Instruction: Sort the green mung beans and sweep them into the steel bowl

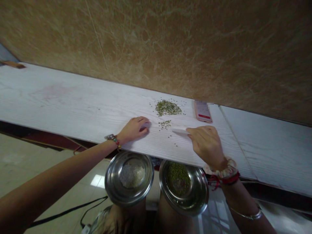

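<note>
My left hand (135,129) rests on the white wood-grain tabletop with its fingers curled; a pale patch shows between fingers and thumb, but I cannot make out what it is. A thin, flat white strip (179,131) is pinched in my right hand (206,142), its tip pointing left just above the tabletop. Small green beans (164,124), like mung beans, lie loosely scattered between my hands. Behind them spreads a larger bean pile (168,108). Below the table edge, one steel bowl (204,191) holds green beans and another steel bowl (109,177) contains whitish, translucent grains.
A pink-cased phone (203,112) lies right of the pile, near the brown marbled wall (156,42). Both bowls sit over my legs, close under the front edge of the table (60,100). A black cable (70,211) runs at lower left above the tiled floor.
</note>
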{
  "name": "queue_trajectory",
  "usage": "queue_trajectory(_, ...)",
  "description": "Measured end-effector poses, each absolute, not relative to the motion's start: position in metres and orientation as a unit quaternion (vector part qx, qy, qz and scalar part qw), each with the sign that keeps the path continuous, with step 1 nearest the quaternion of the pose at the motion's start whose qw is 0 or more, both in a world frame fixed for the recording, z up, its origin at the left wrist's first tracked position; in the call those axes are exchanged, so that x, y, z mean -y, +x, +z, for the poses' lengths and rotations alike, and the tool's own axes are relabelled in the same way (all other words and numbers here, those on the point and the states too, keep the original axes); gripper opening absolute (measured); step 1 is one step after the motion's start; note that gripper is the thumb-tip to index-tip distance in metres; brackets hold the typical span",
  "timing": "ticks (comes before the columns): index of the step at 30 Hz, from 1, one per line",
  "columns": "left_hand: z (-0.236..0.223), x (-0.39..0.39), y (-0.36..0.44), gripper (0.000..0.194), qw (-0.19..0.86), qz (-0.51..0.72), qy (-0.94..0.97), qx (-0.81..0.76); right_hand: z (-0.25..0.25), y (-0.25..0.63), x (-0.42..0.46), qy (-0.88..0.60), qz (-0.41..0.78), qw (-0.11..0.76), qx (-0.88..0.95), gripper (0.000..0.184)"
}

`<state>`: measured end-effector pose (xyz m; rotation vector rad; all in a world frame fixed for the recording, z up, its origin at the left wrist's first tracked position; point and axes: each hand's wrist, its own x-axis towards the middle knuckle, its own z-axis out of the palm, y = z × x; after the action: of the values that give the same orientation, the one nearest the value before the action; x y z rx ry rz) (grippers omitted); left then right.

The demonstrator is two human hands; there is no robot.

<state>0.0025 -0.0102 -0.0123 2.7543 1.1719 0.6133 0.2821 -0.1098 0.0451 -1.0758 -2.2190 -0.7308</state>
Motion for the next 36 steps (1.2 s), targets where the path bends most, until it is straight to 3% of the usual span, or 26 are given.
queue_trajectory(12,-0.011,0.010,0.003,0.029,0.041,0.195,0.901,-0.384,0.039,0.293,0.089,-0.423,-0.327,0.250,0.807,0.018)
queue_trajectory(23,-0.013,0.009,0.002,0.031,0.052,0.194,0.900,-0.388,0.043,0.277,0.105,-0.396,-0.232,0.276,0.845,0.021)
queue_trajectory(36,-0.013,0.009,0.002,0.028,0.046,0.200,0.900,-0.383,0.044,0.273,0.095,-0.389,-0.264,0.258,0.844,0.020)
